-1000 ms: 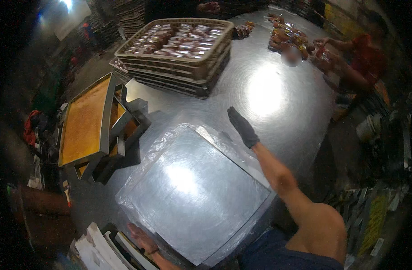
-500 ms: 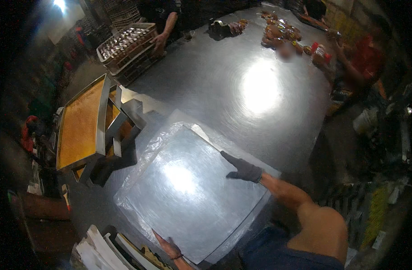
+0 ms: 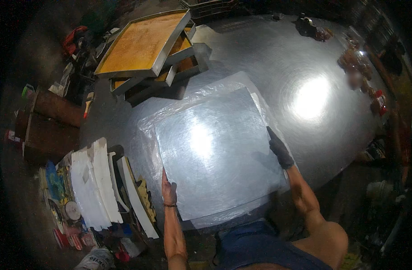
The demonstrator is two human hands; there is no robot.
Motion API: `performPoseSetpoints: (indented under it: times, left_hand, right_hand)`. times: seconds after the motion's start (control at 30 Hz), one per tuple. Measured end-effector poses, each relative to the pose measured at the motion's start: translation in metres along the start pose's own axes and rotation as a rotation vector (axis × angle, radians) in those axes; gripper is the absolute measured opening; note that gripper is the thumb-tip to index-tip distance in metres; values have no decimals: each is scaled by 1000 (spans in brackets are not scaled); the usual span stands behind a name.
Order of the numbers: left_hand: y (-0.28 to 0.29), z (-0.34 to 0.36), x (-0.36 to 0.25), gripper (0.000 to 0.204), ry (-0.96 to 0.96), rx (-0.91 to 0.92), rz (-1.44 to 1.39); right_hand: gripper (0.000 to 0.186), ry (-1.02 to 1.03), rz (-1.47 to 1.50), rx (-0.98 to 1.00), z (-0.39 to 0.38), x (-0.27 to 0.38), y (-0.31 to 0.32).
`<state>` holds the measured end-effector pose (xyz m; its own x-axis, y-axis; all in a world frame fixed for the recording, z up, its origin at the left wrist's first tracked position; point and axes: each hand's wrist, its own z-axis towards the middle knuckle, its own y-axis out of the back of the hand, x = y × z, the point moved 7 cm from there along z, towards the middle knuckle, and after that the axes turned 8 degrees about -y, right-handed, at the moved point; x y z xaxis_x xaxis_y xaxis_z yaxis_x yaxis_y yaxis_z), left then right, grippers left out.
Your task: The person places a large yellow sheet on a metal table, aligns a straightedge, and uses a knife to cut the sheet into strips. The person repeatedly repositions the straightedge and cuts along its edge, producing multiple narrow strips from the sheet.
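Right hand (image 3: pixel 280 150) now sits farther out, at the right edge of the metal sheet (image 3: pixel 224 175), left hand (image 3: pixel 169 193) opposite, finger grip unclear; uneven pulling could rumple plastic film (image 3: pixel 147 135) beneath.

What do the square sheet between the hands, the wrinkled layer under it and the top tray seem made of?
Square sheet: probably metal, brushed silver-grey; fine scratches and a strong glare.
Wrinkled layer: likely thin plastic film, glossy; creased, translucent edges.
Top tray: apparently bare metal, dull grey; thin, straight walls. Which metal, I can't tell.
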<state>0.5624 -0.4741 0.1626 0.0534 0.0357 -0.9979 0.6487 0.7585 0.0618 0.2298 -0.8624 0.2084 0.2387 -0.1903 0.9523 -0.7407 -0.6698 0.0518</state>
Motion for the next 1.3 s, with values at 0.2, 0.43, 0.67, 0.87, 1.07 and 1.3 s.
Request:
performPoseSetpoints:
  times: [0.2, 0.43, 0.67, 0.87, 1.07, 1.3]
  left_hand:
    - [-9, 1, -33, 106, 6, 96, -15]
    - [-10, 2, -56, 86, -106, 38, 248]
    - [12, -19, -62, 77, -225, 93, 392]
    - [20, -24, -132, 68, -615, 31, 942]
    - [20, -70, -155, 65, -606, 143, 1168]
    - [-36, -127, -97, 107, -212, 635, -193]
  right_hand:
    - [66, 18, 44, 2, -4, 13, 6]
    - [65, -62, 82, 3, -11, 21, 10]
    - [83, -45, 8, 33, -20, 42, 2]
    - [99, 180, -66, -3, -88, 110, 2]
    - [101, 126, -338, -324, -251, 171, 2]
    - [119, 301, -221, -991, -532, 231, -41]
